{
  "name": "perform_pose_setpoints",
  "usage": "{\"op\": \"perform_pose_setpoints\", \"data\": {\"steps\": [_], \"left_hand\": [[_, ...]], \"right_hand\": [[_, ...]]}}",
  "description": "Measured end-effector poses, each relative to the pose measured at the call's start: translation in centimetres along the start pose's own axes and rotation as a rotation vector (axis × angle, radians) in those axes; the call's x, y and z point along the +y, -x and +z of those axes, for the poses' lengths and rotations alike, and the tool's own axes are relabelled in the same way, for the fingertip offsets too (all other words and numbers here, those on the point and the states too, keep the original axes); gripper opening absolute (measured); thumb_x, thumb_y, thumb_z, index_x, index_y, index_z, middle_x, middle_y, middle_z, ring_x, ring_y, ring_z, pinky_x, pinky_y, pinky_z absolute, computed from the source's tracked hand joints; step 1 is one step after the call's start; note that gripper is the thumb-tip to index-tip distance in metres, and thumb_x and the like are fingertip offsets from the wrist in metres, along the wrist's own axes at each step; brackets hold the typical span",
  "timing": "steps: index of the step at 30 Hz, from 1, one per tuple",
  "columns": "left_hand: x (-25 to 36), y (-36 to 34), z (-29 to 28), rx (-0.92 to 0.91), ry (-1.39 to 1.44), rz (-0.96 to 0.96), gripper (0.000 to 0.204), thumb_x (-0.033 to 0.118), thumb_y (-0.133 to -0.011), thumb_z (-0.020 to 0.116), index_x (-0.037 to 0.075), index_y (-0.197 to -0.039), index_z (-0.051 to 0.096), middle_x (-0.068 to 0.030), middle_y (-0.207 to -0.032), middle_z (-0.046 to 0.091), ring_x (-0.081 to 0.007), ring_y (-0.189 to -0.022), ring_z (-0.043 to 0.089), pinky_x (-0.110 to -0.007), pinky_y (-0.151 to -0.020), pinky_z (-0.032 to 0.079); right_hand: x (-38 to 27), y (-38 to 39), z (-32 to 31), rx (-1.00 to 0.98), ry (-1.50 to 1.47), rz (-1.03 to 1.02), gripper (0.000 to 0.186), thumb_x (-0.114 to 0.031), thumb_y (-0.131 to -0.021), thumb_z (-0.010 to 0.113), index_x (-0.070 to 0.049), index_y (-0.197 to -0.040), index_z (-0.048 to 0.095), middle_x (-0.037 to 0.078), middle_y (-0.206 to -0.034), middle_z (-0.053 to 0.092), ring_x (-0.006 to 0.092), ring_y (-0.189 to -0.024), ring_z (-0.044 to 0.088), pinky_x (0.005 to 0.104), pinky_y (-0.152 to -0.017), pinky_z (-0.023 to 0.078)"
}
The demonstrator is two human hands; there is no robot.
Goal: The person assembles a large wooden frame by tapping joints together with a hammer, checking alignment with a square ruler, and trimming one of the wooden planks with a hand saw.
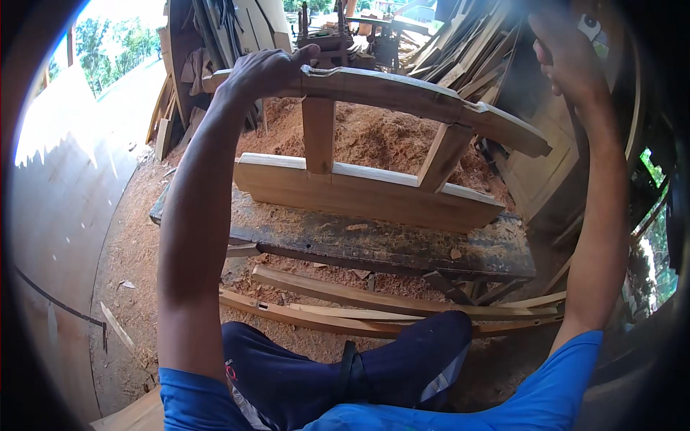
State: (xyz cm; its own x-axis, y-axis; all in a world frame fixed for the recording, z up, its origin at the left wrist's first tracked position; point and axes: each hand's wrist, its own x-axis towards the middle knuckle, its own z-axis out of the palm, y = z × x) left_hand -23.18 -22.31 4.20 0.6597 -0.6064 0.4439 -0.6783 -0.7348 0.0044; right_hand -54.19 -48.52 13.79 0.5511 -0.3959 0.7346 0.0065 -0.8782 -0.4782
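A wooden frame (374,86), with a curved top rail, two short posts and a wide lower board (366,194), stands on a worn dark plank bench (374,241) dusted with shavings. My left hand (262,72) grips the top rail near its left end. My right hand (568,65) is raised at the upper right, above and beyond the rail’s right end. Its fingers are curled round something that is mostly hidden and too unclear to name.
Sawdust (381,136) is heaped behind the bench. Long wooden strips (345,291) lie below it, in front of my knees. Stacked offcuts (467,57) and leaning boards stand at the back. A large pale panel (65,237) lies along the left.
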Motion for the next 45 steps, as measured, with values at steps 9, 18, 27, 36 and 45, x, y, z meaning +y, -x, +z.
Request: {"op": "perform_pose_setpoints", "data": {"steps": [9,18,27,36,45], "left_hand": [[0.2,-1.4,2.5,0.166,0.061,0.051,0.082,0.064,-0.103,0.019,0.003,-0.082,0.069,-0.0207,-0.085,0.069,-0.0391,-0.088,0.068,-0.055,-0.086,0.047],[0.0,-1.0,1.9,0.140,0.095,0.025,0.079,0.061,-0.104,0.021,0.003,-0.082,0.069,-0.0217,-0.085,0.069,-0.0380,-0.091,0.067,-0.053,-0.087,0.048],[0.6,-0.5,1.6,0.172,0.057,0.044,0.072,0.064,-0.103,0.023,0.017,-0.099,0.078,-0.0123,-0.097,0.074,-0.0310,-0.098,0.069,-0.046,-0.089,0.050],[-0.6,0.0,1.9,0.327,0.252,0.113,0.059,0.059,-0.103,0.030,0.017,-0.122,0.069,-0.0076,-0.113,0.072,-0.0268,-0.106,0.067,-0.044,-0.093,0.048],[1.0,0.6,3.6,0.542,0.070,0.540,0.049,0.052,-0.104,0.040,0.016,-0.115,0.072,-0.0075,-0.107,0.071,-0.0246,-0.101,0.067,-0.043,-0.090,0.046]], "right_hand": [[2.9,-1.0,8.3,-0.242,0.351,-0.591,0.035,-0.036,-0.102,0.054,-0.003,-0.106,0.065,0.006,-0.070,0.061,0.0142,-0.053,0.058,0.0319,-0.046,0.047],[1.1,1.2,9.7,-0.372,0.413,-0.335,0.034,-0.030,-0.101,0.050,0.000,-0.112,0.062,0.022,-0.085,0.067,0.0427,-0.085,0.065,0.0488,-0.084,0.050],[2.7,16.5,6.5,-0.397,0.019,-0.086,0.031,-0.033,-0.097,0.061,-0.005,-0.111,0.062,0.006,-0.069,0.056,0.0153,-0.061,0.054,0.0320,-0.057,0.042],[19.7,30.0,5.2,-0.489,0.220,0.185,0.042,-0.034,-0.083,0.075,0.000,-0.108,0.067,0.023,-0.090,0.071,0.0420,-0.087,0.069,0.0438,-0.074,0.054],[27.7,31.5,3.7,-0.552,0.476,-0.009,0.035,-0.028,-0.077,0.079,-0.003,-0.099,0.071,0.021,-0.093,0.070,0.0425,-0.087,0.066,0.0475,-0.074,0.053]]}}
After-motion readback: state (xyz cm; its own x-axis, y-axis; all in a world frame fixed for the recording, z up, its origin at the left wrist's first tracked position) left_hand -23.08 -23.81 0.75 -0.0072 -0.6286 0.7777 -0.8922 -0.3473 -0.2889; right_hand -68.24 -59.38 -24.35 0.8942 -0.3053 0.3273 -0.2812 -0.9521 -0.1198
